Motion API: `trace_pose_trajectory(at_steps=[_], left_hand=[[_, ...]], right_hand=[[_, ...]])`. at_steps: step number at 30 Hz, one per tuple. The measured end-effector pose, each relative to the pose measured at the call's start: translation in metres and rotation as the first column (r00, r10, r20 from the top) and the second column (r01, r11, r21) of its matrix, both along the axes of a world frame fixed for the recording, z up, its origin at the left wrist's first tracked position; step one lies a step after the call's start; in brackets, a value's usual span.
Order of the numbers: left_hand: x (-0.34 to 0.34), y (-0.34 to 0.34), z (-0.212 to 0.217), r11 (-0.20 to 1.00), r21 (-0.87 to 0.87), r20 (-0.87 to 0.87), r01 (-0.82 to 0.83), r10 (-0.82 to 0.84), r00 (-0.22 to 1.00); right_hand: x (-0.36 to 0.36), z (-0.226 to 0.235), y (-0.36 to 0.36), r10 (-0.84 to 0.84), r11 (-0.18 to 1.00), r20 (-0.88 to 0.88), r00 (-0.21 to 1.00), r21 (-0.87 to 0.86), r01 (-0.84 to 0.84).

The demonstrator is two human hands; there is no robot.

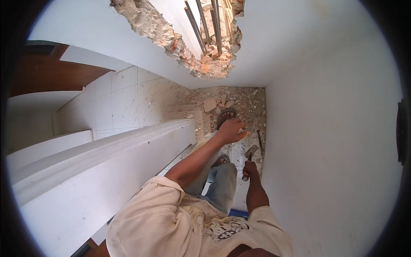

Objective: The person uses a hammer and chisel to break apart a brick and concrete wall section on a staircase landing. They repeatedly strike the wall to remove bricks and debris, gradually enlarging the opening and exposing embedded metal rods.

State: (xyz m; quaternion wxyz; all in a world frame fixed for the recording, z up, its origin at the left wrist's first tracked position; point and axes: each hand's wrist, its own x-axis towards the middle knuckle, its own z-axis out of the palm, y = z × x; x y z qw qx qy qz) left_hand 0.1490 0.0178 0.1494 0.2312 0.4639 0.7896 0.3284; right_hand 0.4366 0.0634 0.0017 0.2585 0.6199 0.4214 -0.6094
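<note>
My right hand (251, 168) is wrapped round the handle of a hammer (250, 155), held low beside my right leg. The hammer's head points away from me, over the dusty floor. My left hand (231, 130) reaches forward above my sandalled foot. Its thumb and fingers are loosely bent and apart, and I see nothing held in them. A thin dark metal rod (260, 139) stands near the right wall, just beyond the hammer. Ahead, a hole with ragged edges (209, 68) is broken through the white wall, and several steel bars (216, 28) stick up inside it.
Rubble (246, 100) and larger broken pieces (210, 104) cover the floor at the wall's foot. A white ledge (102, 158) runs along my left, with a tiled floor (122, 98) beyond it. The smooth white wall (329, 141) closes off my right side.
</note>
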Motion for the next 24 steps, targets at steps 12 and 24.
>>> trace_pose_trajectory(at_steps=[12, 24], left_hand=[[0.105, -0.219, 0.168, 0.691, -0.707, 0.024, -0.149, 0.234, 0.972], [-0.133, 0.008, 0.580, 0.641, 0.766, -0.622, 0.044, 0.723, 0.301]], right_hand=[[0.155, 0.196, -0.102, 0.442, 0.892, 0.114, 0.890, -0.156, -0.424], [0.106, 0.201, -0.161, -0.961, 0.274, -0.137, 0.241, -0.355, 0.894]])
